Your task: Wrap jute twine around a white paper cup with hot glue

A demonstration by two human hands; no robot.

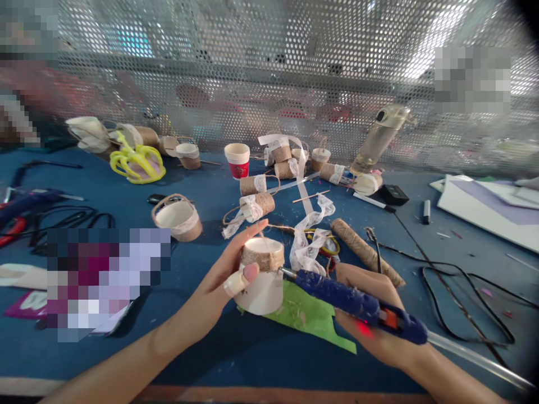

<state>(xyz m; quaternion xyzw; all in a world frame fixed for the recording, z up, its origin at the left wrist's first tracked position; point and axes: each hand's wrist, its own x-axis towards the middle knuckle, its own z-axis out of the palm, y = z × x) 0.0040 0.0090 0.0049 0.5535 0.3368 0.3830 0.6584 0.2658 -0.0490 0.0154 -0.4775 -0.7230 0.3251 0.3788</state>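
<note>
My left hand [223,278] is closed around a white paper cup [263,278] that has jute twine wound round its upper rim. The thumb, with a bandage on it, presses the twine. My right hand [370,320] grips a blue hot glue gun [357,303]. Its nozzle touches the cup's right side just under the twine band. A clear glue stick [475,356] sticks out of the gun's back toward the lower right. The cup stands on a green paper sheet [311,320] on the blue table [236,359].
Behind the cup lie a spool of jute twine [364,249], white lace ribbon [309,235] and several twine-wrapped cups [179,219]. A red paper cup [238,160], a yellow claw-shaped item [137,163], a bottle [379,137], black cables [455,280] and white sheets [488,210] lie around. A perforated metal screen backs the table.
</note>
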